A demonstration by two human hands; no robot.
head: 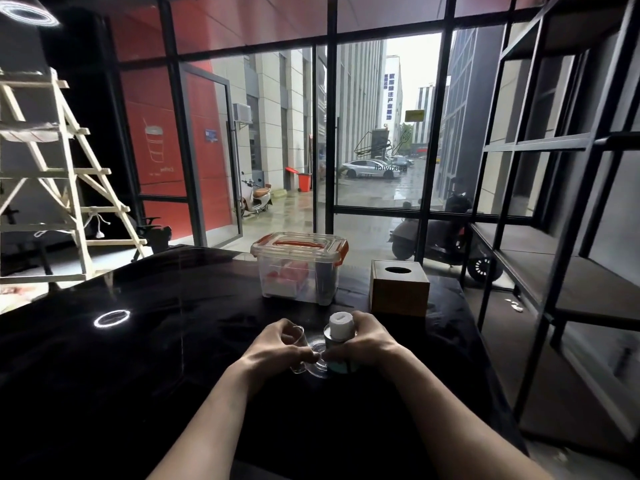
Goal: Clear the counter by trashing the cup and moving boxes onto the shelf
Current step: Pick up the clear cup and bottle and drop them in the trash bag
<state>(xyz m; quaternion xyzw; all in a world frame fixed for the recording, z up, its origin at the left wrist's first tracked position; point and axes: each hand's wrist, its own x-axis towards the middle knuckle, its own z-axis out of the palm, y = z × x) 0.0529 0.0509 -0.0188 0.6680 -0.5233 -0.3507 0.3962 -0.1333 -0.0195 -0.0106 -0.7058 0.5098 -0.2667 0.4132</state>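
Observation:
On the glossy black counter (pixel 156 358), my left hand (pixel 277 344) grips a clear plastic cup (pixel 313 353) lying on its side at the centre. My right hand (pixel 367 342) is closed around a small can with a white cap (pixel 341 325), standing upright right beside the cup. Behind them sits a clear plastic storage box with an orange-handled lid (pixel 299 266). A wooden tissue box with an oval opening (pixel 400 287) stands to its right, just beyond my right hand. The black metal shelf (pixel 540 268) rises at the right of the counter.
A wooden ladder-style rack (pixel 62 174) stands at the left. Glass walls and an open glass door (pixel 214 157) face a wet street with scooters. A ceiling light reflects on the counter (pixel 111 318). The shelf's boards hold little besides a small white scrap (pixel 516 304).

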